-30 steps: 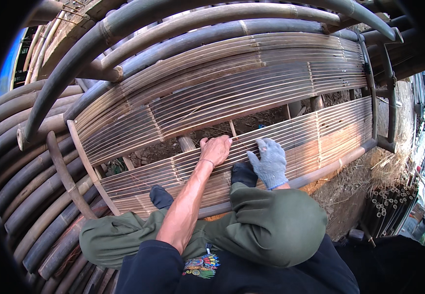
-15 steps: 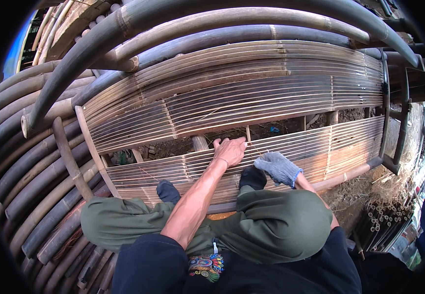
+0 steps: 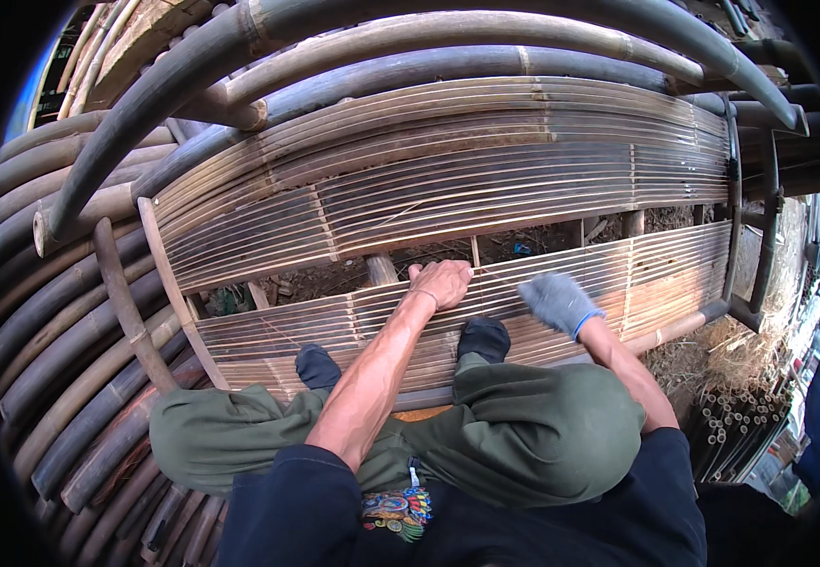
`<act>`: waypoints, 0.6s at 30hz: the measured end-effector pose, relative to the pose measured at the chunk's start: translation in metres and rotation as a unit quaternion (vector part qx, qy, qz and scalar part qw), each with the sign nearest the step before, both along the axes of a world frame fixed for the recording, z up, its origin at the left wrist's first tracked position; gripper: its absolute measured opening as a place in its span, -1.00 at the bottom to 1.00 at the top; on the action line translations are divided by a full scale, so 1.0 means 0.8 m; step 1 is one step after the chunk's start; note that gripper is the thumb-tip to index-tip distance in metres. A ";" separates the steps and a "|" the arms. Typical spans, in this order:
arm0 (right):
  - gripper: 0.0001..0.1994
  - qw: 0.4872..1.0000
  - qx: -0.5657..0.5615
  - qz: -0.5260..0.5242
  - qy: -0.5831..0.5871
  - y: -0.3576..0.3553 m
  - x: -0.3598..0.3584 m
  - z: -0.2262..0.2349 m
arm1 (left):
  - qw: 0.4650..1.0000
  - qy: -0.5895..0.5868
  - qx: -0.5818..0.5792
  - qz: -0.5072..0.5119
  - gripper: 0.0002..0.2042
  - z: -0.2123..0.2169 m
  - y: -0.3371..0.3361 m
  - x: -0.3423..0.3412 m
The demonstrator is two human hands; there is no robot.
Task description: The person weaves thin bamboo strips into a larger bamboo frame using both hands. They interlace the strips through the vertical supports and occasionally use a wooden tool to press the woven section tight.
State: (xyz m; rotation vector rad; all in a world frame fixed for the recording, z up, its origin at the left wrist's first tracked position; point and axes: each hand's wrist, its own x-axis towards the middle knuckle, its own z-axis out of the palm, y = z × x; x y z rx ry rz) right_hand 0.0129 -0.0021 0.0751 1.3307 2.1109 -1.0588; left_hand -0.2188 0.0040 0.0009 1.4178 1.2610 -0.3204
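My bare left hand [image 3: 441,283] rests at the far edge of the near panel of bamboo slats [image 3: 391,317], beside a thin upright crosspiece [image 3: 475,251] in the gap. Its fingers are curled, and what they pinch is hidden. To its right, my right hand [image 3: 563,304] in a grey knitted glove hovers over the same slats, closed and slightly blurred. A thin brownish strand seems to run between the two hands; its ends cannot be made out. Beyond the gap lies a second slatted panel [image 3: 485,180].
Thick bamboo poles [image 3: 372,71] arch across the far side. Stacked poles [image 3: 69,378] fill the left. My feet in dark socks [image 3: 483,340] stand on the near slats. Cut bamboo tubes [image 3: 731,416] lie bundled at the right, near dry straw [image 3: 741,354].
My right hand has moved right and slightly away from me, farther from the left hand, and more of its forearm shows. The left hand stays at the same slat edge.
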 end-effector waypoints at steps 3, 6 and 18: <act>-0.87 0.974 0.095 0.039 0.201 -0.055 -0.062 -0.001 | 1.000 0.010 -0.008 -0.002 -0.68 -0.010 -0.003 0.001; -0.90 0.950 0.140 -0.012 0.277 -0.053 -0.087 -0.024 | 0.999 -0.018 -0.021 -0.022 -0.69 -0.014 0.004 0.003; -0.87 0.947 0.142 -0.245 0.152 -0.170 -0.020 -0.064 | 0.893 -0.133 0.430 0.014 -0.61 0.055 -0.004 0.078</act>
